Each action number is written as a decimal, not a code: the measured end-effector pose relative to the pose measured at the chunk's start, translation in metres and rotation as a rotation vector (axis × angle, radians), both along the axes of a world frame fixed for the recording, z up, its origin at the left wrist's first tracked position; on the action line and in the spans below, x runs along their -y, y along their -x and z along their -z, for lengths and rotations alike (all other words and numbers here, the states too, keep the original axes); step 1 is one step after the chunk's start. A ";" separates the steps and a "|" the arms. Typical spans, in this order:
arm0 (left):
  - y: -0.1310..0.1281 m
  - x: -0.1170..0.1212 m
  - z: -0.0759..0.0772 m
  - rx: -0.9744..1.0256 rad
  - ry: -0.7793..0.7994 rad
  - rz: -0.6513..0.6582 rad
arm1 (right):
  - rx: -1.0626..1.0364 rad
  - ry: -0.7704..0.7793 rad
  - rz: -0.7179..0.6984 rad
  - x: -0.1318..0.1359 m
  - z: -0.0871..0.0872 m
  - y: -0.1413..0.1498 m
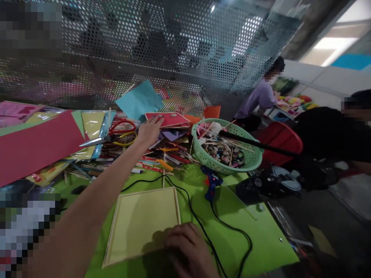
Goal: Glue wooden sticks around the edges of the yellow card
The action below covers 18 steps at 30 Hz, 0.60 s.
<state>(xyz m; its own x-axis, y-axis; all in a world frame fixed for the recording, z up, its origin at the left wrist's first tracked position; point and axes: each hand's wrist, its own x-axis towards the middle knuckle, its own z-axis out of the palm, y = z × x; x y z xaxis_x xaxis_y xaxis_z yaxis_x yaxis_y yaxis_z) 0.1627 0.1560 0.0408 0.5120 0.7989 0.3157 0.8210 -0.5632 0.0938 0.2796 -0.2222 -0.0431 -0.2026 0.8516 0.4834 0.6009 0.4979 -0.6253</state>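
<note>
My left hand (150, 131) stretches across to a red framed board (175, 120) at the back. Its extended fingers lie over the board's left edge; the thumb is hard to make out. In front of me lies a pale yellow framed board (145, 220) with thin wooden strips along its edges. Over its lower right corner is my right hand (189, 249), fingers curled and casting a shadow on it. Whatever those fingers hold, if anything, is hidden. A blue glue gun (213, 183) with a small red light lies to the right, its black cord looping past the yellow board.
Red-handled scissors (116, 133) lie on piled sticks and pens near red card sheets (40, 144). A green basket (226, 168) of pebbles and sticks stands at right. Behind is a perforated metal screen (174, 50). A person in purple (257, 94) and another person in black (324, 135) are at right.
</note>
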 end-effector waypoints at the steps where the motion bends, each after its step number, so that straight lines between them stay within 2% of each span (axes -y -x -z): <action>1: 0.001 -0.001 -0.003 0.000 -0.002 -0.006 | -0.001 -0.003 -0.002 0.000 0.001 0.000; 7: -0.003 -0.012 -0.030 -0.038 0.014 -0.010 | 0.027 -0.034 -0.023 -0.001 0.007 -0.004; 10: -0.007 -0.014 -0.038 -0.067 0.022 -0.012 | 0.043 -0.017 -0.018 0.000 0.010 -0.006; 13: -0.010 -0.011 -0.033 -0.118 0.035 0.006 | 0.025 -0.025 -0.013 0.001 0.013 -0.006; 18: -0.016 0.000 -0.010 -0.216 0.069 0.035 | 0.031 -0.010 -0.031 0.002 0.017 -0.006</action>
